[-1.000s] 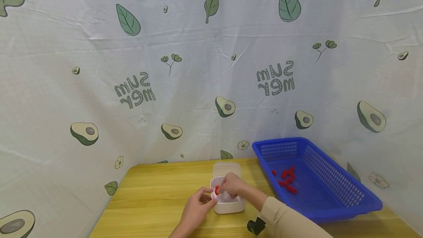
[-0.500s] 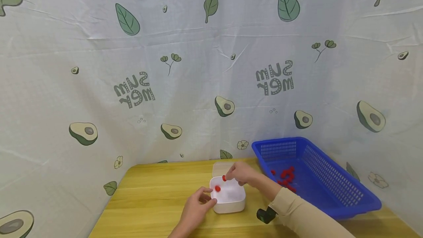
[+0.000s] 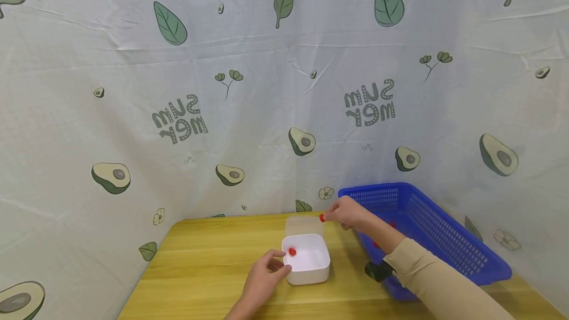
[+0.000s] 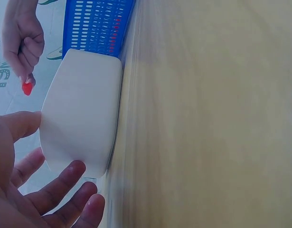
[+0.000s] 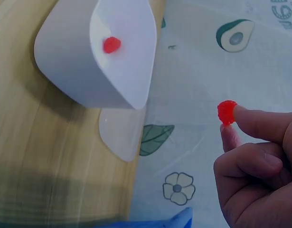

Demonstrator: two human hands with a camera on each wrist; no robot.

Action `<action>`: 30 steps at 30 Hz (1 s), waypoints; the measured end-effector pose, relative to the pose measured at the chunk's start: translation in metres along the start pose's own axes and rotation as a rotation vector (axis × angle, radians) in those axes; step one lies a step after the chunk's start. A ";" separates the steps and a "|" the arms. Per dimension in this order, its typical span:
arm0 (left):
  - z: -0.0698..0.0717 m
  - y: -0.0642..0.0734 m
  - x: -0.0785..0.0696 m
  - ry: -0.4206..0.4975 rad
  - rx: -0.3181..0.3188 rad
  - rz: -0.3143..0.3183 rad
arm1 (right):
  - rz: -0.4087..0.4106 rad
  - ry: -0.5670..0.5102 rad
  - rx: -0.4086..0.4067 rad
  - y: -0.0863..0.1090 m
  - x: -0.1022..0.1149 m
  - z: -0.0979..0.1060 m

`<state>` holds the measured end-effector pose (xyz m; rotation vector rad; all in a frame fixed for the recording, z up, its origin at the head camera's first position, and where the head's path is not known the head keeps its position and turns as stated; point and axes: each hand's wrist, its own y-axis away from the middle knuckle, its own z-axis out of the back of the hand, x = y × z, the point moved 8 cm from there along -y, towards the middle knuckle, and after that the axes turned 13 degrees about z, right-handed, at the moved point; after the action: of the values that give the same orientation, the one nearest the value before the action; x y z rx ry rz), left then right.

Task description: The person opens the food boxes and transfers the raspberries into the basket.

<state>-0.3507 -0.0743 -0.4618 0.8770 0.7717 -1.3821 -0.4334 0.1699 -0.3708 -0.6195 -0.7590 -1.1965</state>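
On the table stands a small white box point(image 3: 310, 276), with one red raspberry point(image 5: 112, 45) lying inside near its left side. My left hand point(image 3: 261, 280) rests beside the box, fingers spread and loosely bent, with fingertips at the left wall and rim. Between thumb and index finger, my right hand point(image 3: 348, 213) pinches another raspberry point(image 5: 226, 112), its surface red and bumpy. That hand is raised behind and to the right of the box, near the basket's left rim. The remaining fingers of the right hand curl in toward the palm.
Behind the box lies a flat translucent lid point(image 3: 304, 226). A blue perforated basket point(image 3: 453, 231) stands on the right, with red pieces partly hidden by the right arm. A printed cloth point(image 3: 262, 107) hangs behind the wooden table point(image 3: 200, 270).
With a raspberry pinched in it, my right hand has come up out of the box and moved back and right toward the basket. My left hand has stayed at the box.
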 end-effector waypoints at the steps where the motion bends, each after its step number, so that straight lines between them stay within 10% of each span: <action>1: 0.000 0.000 0.000 0.000 0.000 0.000 | 0.001 0.001 -0.001 0.000 -0.001 0.005; 30: -0.001 -0.002 -0.001 -0.003 -0.002 0.011 | -0.033 0.104 -0.065 0.012 -0.088 0.092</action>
<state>-0.3528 -0.0731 -0.4616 0.8759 0.7649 -1.3721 -0.4548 0.2951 -0.3852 -0.5951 -0.6468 -1.2780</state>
